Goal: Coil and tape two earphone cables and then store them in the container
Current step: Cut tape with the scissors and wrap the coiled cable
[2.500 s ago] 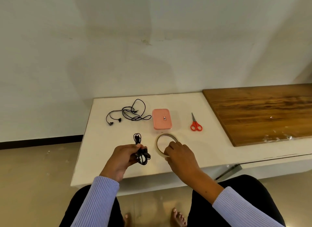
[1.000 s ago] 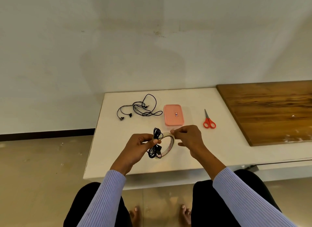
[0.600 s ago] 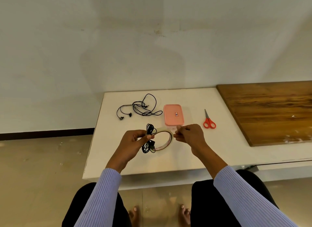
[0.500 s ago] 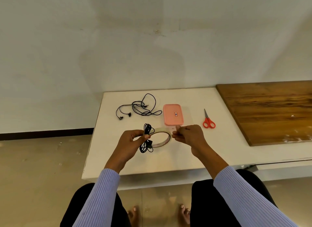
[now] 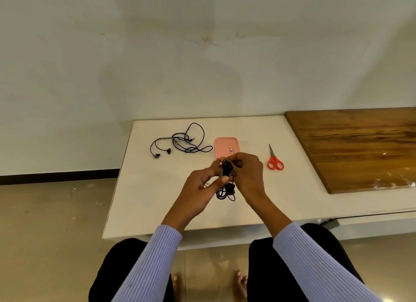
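Both the left hand (image 5: 200, 184) and right hand (image 5: 248, 175) pinch the coiled earphone cable (image 5: 226, 182) above the table (image 5: 157, 200), just before the pink container (image 5: 226, 147). The cable looks light and limp; grip it across the bundle's middle so the loops cannot spring loose.

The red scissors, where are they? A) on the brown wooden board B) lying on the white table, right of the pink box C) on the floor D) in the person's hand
B: the red scissors lie flat on the white table, right of the pink box, and no hand touches them.
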